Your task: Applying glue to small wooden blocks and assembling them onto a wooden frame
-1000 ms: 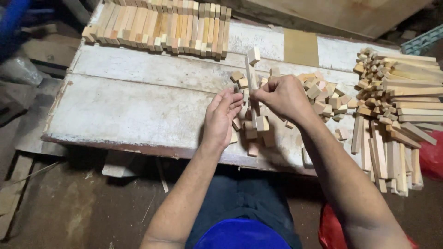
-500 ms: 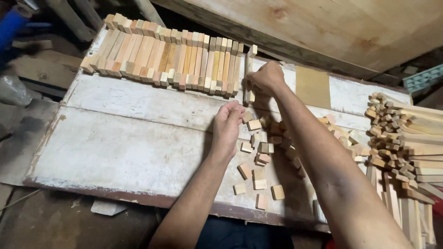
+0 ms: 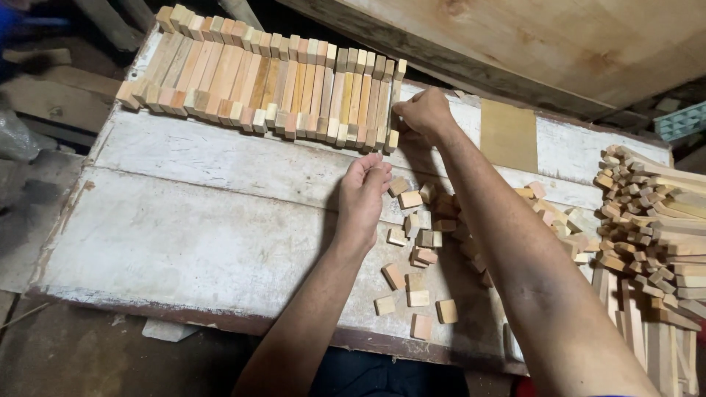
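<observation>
My right hand (image 3: 423, 114) is at the right end of a row of wooden sticks (image 3: 265, 84) laid side by side at the back of a white-painted board (image 3: 191, 220). Its fingers are closed on the last stick (image 3: 395, 106) of the row. My left hand (image 3: 364, 195) rests on the board in the middle, fingers curled toward the thumb. Whether it holds anything is hidden. Just to its right lie several small square wooden blocks (image 3: 415, 242), scattered under my right forearm.
A heap of long thin wooden sticks (image 3: 654, 228) lies at the right edge of the board. A tan patch (image 3: 509, 136) sits on the board's back right. A large wooden plank (image 3: 529, 44) leans behind. The floor lies below on the left.
My right hand has gone from the block pile up to the right end of the stick row. My left hand has stayed close to the blocks. The view has tilted toward the row.
</observation>
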